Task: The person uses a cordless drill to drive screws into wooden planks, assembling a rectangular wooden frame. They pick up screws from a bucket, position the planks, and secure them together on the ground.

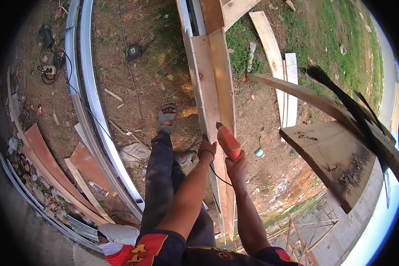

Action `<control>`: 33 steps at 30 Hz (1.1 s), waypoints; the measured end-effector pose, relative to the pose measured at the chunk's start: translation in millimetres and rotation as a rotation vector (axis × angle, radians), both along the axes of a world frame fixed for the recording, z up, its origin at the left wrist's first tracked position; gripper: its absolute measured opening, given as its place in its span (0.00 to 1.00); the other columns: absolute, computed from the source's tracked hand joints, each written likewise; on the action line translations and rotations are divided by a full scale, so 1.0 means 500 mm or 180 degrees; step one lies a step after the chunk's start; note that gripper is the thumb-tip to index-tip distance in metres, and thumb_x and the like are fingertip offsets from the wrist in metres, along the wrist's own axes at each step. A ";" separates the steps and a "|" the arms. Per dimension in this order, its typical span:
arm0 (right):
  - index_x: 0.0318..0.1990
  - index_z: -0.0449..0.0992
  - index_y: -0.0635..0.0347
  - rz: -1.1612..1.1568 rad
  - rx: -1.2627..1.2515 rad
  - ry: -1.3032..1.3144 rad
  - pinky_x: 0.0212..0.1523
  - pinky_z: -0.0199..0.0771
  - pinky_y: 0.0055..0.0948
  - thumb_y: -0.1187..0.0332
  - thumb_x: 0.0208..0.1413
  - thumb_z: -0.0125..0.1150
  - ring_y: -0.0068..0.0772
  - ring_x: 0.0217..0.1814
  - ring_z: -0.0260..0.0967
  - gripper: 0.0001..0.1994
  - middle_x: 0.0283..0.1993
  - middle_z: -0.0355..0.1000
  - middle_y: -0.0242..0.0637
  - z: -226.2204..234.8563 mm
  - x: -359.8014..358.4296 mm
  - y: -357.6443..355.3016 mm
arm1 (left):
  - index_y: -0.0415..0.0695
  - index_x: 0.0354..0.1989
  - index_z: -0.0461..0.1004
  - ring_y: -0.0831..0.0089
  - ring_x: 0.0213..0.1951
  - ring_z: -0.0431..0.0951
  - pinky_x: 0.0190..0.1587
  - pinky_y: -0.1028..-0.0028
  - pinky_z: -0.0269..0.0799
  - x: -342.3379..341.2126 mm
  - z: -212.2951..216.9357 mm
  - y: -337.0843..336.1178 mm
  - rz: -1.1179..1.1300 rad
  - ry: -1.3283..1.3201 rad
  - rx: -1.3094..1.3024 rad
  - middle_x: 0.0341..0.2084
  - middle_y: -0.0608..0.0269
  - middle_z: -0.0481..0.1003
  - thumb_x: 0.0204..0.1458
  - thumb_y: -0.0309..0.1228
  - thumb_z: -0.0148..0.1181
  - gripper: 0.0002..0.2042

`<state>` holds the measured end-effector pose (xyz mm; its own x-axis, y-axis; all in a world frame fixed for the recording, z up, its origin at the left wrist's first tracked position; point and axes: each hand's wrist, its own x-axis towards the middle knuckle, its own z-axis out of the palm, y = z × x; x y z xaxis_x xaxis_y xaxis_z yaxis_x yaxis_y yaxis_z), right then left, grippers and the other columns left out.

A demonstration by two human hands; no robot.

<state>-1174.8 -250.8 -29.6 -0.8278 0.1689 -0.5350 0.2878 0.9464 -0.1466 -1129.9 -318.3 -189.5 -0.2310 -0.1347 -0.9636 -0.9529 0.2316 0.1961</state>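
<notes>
My right hand [238, 167] is closed round the handle of an orange-red power drill [229, 142]. Its dark tip points away from me, at the inner face of a long wooden trough [209, 75] made of boards joined lengthwise. My left hand [206, 150] grips the left edge of this trough just short of the drill's tip, with its fingers partly hidden. A thin black cord [220, 178] curves from near my left wrist across the boards toward the drill.
Long metal channels [91, 84] lie on the left, beside reddish boards [93, 168]. A tape measure [133, 52] and a corded tool [46, 37] rest on the ground. Loose planks [270, 48] and a raised, stained board [334, 155] are at right. Another person [117, 235] is at lower left.
</notes>
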 end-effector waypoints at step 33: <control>0.51 0.68 0.58 -0.4500 -0.0868 0.1042 0.49 0.71 0.49 0.66 0.44 0.64 0.56 0.49 0.72 0.24 0.44 0.74 0.53 0.346 0.602 0.002 | 0.44 0.68 0.55 0.55 0.71 0.44 0.70 0.60 0.39 -0.053 0.488 -0.320 -0.6955 0.0944 0.1546 0.68 0.52 0.53 0.61 0.54 0.36 0.33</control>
